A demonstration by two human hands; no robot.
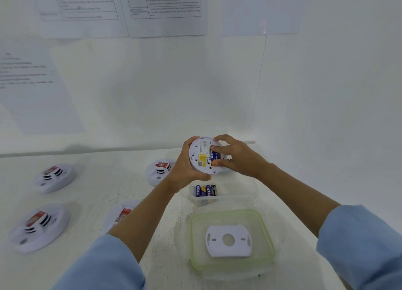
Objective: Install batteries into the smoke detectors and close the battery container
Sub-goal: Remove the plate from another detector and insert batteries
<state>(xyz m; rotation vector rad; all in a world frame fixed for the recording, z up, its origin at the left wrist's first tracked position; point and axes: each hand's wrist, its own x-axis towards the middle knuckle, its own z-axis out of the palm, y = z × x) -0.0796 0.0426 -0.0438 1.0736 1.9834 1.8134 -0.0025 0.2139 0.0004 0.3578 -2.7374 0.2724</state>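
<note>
My left hand (pixel 187 168) grips a round white smoke detector (pixel 201 157) by its left rim, held above the table with its back facing me. My right hand (pixel 235 157) rests on the detector's right side, its fingers pressing a blue and yellow battery (pixel 214 156) in the open compartment. Below the hands, a clear plastic container (pixel 239 194) holds several batteries (pixel 205 190) standing side by side. Its green-rimmed lid (pixel 265 231) lies flat nearer to me, with a white mounting plate (pixel 228 242) resting on it.
Four more smoke detectors sit face up on the white table: two at the far left (pixel 54 177) (pixel 40 227), one (pixel 157 172) behind my left wrist, one (pixel 121 213) partly hidden under my left forearm. Printed sheets hang on the white wall (pixel 165 11).
</note>
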